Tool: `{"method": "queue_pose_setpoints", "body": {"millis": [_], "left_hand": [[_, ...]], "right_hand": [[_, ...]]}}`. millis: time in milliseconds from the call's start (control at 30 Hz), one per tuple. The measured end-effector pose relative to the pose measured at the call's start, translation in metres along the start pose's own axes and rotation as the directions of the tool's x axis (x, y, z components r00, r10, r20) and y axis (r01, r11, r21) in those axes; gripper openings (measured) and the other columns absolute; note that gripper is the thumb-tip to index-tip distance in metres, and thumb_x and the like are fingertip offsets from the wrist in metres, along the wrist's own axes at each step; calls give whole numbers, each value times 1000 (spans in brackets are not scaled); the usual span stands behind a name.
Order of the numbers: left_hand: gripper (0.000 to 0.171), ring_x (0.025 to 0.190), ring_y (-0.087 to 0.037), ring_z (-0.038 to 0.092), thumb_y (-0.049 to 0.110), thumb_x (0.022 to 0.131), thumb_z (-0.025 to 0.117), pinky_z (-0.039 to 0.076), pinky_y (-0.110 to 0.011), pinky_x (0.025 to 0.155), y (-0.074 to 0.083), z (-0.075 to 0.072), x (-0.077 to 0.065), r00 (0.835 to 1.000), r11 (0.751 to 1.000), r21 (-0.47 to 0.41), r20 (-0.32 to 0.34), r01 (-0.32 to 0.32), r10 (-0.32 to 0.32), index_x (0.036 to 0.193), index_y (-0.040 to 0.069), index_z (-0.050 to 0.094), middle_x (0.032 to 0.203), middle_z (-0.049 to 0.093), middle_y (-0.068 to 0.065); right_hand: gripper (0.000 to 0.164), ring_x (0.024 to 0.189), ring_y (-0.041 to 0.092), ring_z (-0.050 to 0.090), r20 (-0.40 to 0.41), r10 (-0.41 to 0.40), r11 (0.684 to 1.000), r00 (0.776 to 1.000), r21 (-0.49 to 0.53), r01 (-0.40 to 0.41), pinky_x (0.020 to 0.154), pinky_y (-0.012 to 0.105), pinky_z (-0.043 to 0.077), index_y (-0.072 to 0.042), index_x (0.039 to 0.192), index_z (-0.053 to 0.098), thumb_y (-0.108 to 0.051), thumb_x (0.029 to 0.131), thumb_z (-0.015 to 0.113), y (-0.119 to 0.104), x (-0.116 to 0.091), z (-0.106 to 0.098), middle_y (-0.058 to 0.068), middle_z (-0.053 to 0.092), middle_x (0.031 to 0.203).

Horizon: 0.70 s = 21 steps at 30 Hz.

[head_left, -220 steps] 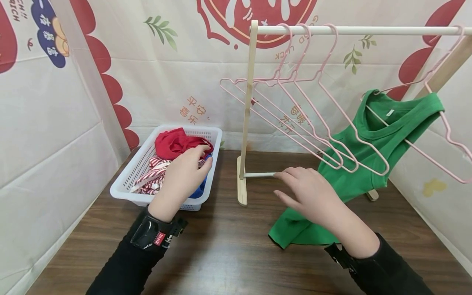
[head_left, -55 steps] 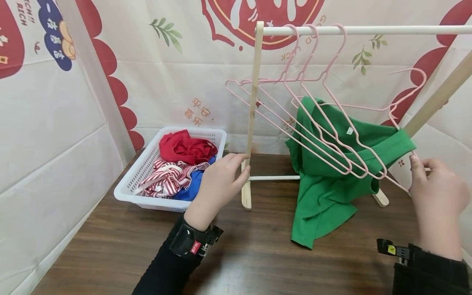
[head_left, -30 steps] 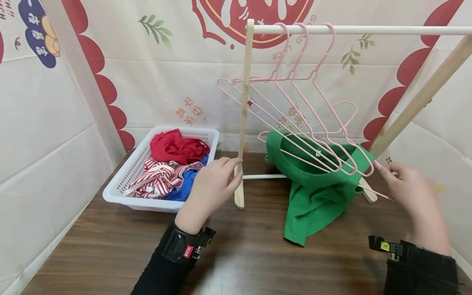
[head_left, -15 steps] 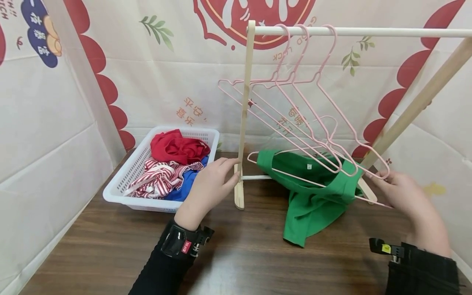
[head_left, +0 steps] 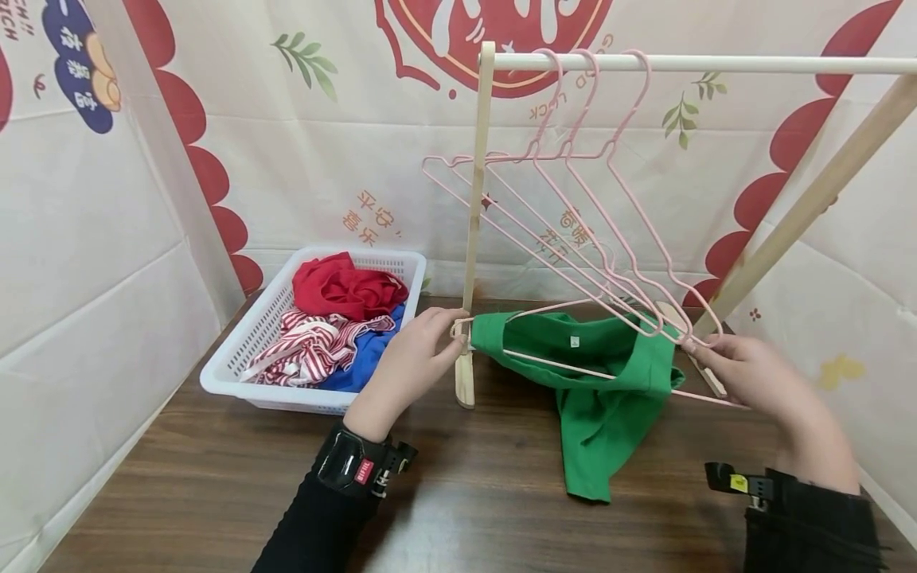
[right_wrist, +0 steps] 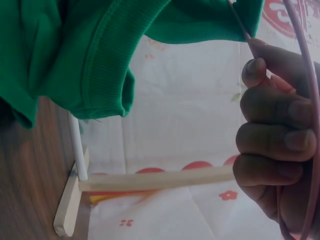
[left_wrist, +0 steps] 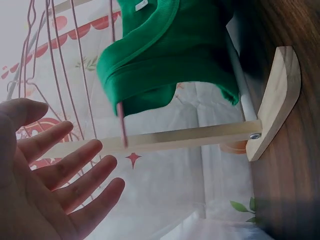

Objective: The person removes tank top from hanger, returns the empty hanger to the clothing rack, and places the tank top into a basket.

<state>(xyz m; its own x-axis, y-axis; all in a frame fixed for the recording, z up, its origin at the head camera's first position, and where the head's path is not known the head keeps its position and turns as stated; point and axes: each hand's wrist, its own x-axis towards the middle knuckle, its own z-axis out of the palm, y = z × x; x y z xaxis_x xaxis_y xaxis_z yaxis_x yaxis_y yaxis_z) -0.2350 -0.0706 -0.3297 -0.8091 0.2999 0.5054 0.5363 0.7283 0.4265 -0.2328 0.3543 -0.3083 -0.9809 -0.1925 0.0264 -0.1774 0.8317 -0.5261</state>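
Note:
A green sleeveless top (head_left: 609,398) sits on a pink hanger (head_left: 559,364), tilted low below the rod, its hem hanging towards the table. My right hand (head_left: 762,378) grips this hanger on the right; in the right wrist view the curled fingers (right_wrist: 275,145) hold its pink wire (right_wrist: 240,21). My left hand (head_left: 408,358) is by the rack's left post (head_left: 478,175), close to the hanger's left end. The left wrist view shows its fingers (left_wrist: 95,200) spread, apart from the top (left_wrist: 155,60). Part of the hanger is hidden behind other hangers and inside the top.
Three more pink hangers (head_left: 639,215) hang from the white rod (head_left: 752,64), in front of the top. A slanted wooden post (head_left: 821,183) stands right. At left, a white basket (head_left: 286,395) holds red (head_left: 344,285), striped (head_left: 308,348) and blue cloth (head_left: 365,358).
Earlier the green top's hanger hung from the rod at right; my right hand took it off, lowered it and moved it left behind the other hangers. My left hand left the basket for the post.

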Motion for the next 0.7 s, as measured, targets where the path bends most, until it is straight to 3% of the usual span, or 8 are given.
{"method": "queue_pose_setpoints", "body": {"millis": [233, 433, 700], "left_hand": [[34, 95, -10, 55, 31, 90, 52, 44, -30, 82, -1, 5, 1, 999, 1000, -9, 44, 7, -6, 121, 19, 54, 116, 56, 2], [35, 105, -14, 52, 35, 90, 51, 40, -32, 89, -4, 6, 0, 995, 998, 63, 96, 20, -26, 122, 20, 53, 118, 57, 2], [39, 91, -8, 55, 45, 89, 49, 45, -28, 75, -6, 6, -2, 971, 992, 100, 220, 77, -97, 120, 23, 55, 109, 60, 6]], "right_hand": [[35, 35, 19, 35, 30, -44, 998, 999, 37, 43, 37, 32, 32, -13, 107, 56, -42, 92, 45, -12, 0, 6, 0, 32, 46], [18, 35, 17, 34, -2, -119, 992, 993, 27, 119, 37, 30, 32, -19, 97, 56, -34, 92, 48, -17, -1, 7, 0, 33, 54], [18, 36, 15, 35, 6, -182, 983, 983, 31, 182, 38, 29, 34, -14, 101, 58, -27, 93, 48, -28, -3, 12, 2, 42, 62]]}}
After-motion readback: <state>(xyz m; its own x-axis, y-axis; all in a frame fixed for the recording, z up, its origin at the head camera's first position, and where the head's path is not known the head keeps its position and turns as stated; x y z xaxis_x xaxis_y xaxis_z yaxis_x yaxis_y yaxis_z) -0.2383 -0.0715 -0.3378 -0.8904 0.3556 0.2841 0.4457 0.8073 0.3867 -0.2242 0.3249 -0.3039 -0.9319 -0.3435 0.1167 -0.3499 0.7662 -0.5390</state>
